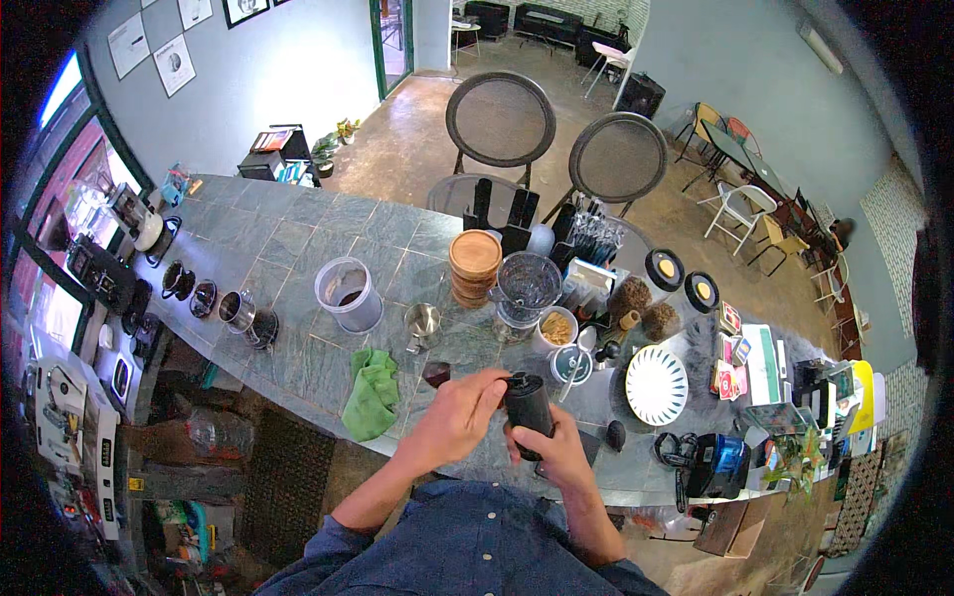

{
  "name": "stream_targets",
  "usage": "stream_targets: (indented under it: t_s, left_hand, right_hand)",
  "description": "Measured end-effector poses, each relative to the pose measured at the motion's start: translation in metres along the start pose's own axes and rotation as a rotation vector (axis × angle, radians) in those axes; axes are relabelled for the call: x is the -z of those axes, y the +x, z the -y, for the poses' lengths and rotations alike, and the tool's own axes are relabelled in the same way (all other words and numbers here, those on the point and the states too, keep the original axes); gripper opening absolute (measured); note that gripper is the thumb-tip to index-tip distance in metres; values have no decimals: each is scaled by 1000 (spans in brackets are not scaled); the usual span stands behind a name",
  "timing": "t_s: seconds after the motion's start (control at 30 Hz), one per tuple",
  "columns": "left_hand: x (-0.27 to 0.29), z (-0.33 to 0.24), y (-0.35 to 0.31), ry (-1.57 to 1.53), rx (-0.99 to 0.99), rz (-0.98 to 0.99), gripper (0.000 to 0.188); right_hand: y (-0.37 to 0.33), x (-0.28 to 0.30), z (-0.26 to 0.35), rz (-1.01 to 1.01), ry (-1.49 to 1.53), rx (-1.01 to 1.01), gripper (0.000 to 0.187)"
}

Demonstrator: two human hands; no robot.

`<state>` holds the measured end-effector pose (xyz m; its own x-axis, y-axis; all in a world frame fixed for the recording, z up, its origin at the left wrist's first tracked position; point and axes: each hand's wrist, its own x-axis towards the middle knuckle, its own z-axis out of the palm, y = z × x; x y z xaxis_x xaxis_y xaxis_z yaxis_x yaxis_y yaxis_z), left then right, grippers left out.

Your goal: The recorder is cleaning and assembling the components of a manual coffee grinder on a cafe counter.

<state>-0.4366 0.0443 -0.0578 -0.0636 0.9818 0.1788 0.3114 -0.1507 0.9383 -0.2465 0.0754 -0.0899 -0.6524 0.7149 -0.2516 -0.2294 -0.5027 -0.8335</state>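
A black cylindrical hand coffee grinder (528, 405) is held tilted over the near edge of the counter. My right hand (558, 449) wraps around its lower body. Beside its top, my left hand (459, 417) is closed with the fingers at the crank end; the knob itself is hidden by them. To the left of my left hand a crumpled green cloth (372, 393) lies on the counter (298, 382), and a small dark red item (436, 373) is just beyond that hand. A steel pitcher (422, 326) stands farther off.
Beyond my hands are a clear tub with dark contents (349, 295), stacked wooden lids (475, 255), a glass dripper (529, 283) and a cup of light brown contents (557, 327). On the right sits a fluted white plate (657, 385). Glass servers (237, 311) stand left.
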Motion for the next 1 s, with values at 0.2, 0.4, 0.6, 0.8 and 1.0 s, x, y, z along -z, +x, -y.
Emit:
stream_targets:
  t_s: [0.2,0.4,0.6,0.8,1.0]
  left_hand:
    - [3,5,-1,-5,-82,29,36]
    - [5,-8,-3,-36,-66,42,42]
    - [6,-10,-8,-75,-79,19,45]
    - [12,-2,-8,-106,-49,34,48]
    - [12,0,-8,-117,0,30,51]
  right_hand:
    - [-15,-11,2,33,-83,10,27]
    - [-14,-15,-2,-141,-435,133,27]
    - [-13,-10,0,11,-226,-7,27]
    - [-14,-21,4,9,-298,43,30]
    - [-4,-13,-8,-128,-573,229,31]
